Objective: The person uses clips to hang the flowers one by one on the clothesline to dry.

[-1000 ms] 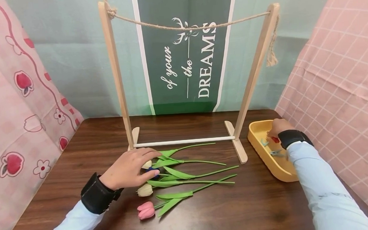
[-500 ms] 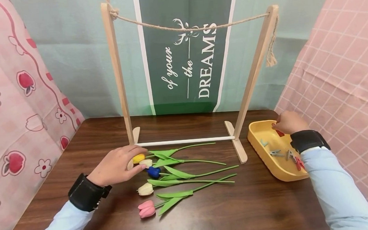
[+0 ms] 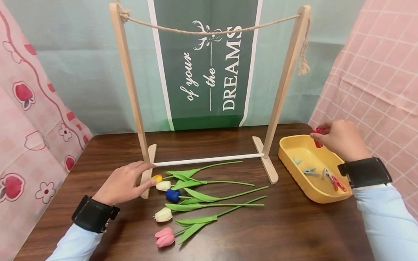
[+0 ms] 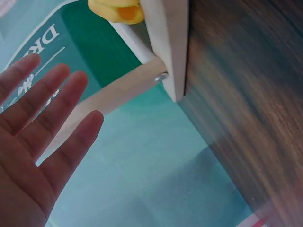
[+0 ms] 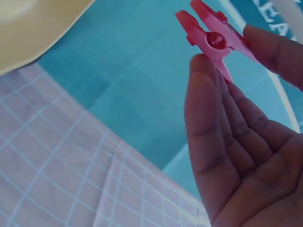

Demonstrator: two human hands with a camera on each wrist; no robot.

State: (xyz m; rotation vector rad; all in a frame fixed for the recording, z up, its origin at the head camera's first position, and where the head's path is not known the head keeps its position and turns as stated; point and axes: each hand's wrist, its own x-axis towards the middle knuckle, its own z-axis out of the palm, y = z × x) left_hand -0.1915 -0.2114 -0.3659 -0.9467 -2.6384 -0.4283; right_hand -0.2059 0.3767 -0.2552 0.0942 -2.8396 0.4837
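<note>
My right hand (image 3: 345,140) pinches a red clothespin (image 5: 215,38) between thumb and fingers, above the far rim of a yellow tray (image 3: 297,185). In the right wrist view the clothespin points away from the palm. My left hand (image 3: 124,183) hovers by the left foot of a wooden frame (image 3: 127,71), its fingers extended and spread in the left wrist view. Nearest to it is a yellow tulip (image 3: 157,179); whether the thumb touches it I cannot tell. Below lie a white tulip (image 3: 163,185), a blue tulip (image 3: 172,195), another white tulip (image 3: 163,215) and a pink tulip (image 3: 164,237).
Between the frame's posts a twine rope (image 3: 204,32) sags at the top, and a white rod (image 3: 207,160) runs low. Inside the tray lie a grey clothespin (image 3: 311,172), another red clothespin (image 3: 337,183) and other small clips. Curtains enclose the dark wooden table (image 3: 271,233).
My right hand has lifted out of the tray with the red clothespin. My left hand has drawn back leftward off the tulip heads, uncovering the yellow, white and blue ones.
</note>
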